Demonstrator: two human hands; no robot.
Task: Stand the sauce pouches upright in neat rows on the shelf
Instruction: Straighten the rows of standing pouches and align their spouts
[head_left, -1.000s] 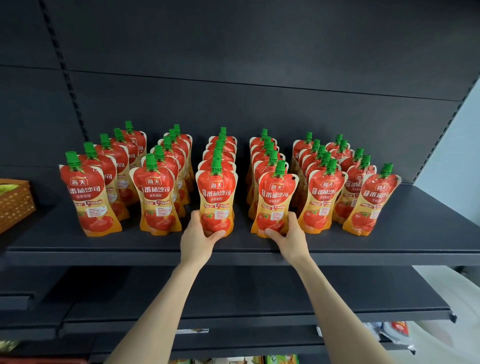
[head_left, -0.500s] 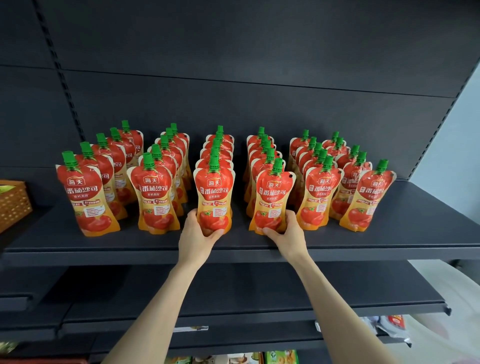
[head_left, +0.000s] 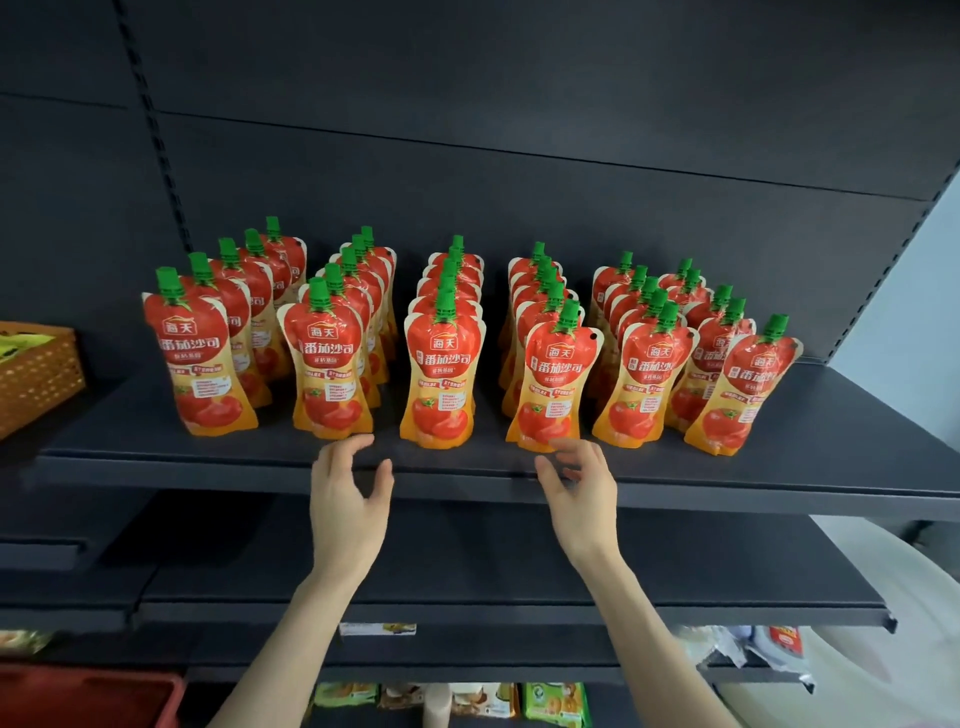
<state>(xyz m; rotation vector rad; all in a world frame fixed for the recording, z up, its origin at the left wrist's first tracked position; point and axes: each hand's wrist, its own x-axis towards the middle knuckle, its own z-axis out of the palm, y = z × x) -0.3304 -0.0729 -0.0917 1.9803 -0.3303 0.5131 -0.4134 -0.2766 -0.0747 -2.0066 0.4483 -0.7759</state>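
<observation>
Several rows of red and orange tomato sauce pouches with green caps stand upright on the dark shelf (head_left: 779, 467), running front to back. The front pouch of the middle row (head_left: 440, 374) stands straight. To its right, another front pouch (head_left: 555, 384) leans slightly to the right. My left hand (head_left: 349, 499) hovers at the shelf's front edge below and left of the middle pouch, fingers apart, holding nothing. My right hand (head_left: 581, 493) is just below the leaning pouch, fingers spread, not gripping it.
A woven orange basket (head_left: 36, 374) sits at the shelf's left end. Bare shelf lies to the right of the last row. Lower dark shelves (head_left: 467, 566) are beneath my arms, with packaged goods (head_left: 556, 701) at the bottom and a red crate (head_left: 88, 696) bottom left.
Both hands have let go of the two front pouches and pulled back toward the shelf's front edge. The pouches stay standing.
</observation>
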